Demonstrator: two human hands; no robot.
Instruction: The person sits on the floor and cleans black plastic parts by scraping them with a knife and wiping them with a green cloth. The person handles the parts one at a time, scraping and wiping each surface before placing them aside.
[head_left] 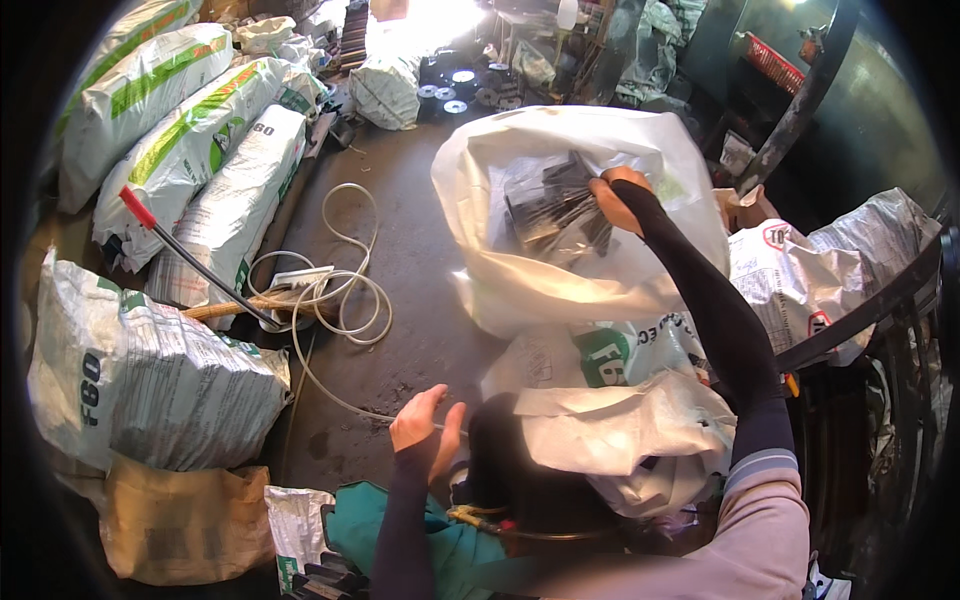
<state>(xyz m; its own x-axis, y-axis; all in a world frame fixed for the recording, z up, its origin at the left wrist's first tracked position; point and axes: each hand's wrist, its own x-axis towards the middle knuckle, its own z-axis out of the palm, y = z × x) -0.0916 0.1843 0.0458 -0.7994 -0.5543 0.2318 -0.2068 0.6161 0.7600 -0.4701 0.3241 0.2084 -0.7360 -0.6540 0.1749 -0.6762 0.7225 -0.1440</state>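
My right hand [612, 200] reaches forward into a big white plastic sack [500, 270] and grips a clear plastic packet of dark flat pieces [555, 205] inside its open mouth. My left hand [428, 425] hovers low near my body with fingers apart, holding nothing, above the concrete floor and beside a dark round opening [530, 480]. Both arms wear dark sleeves.
Filled white printed sacks [190, 150] lie stacked at the left, one more [140, 375] nearer. A coiled white hose [340, 290] and a red-tipped rod [190, 260] lie on the floor. More sacks [800, 280] and dark metal bars [850, 320] stand at the right.
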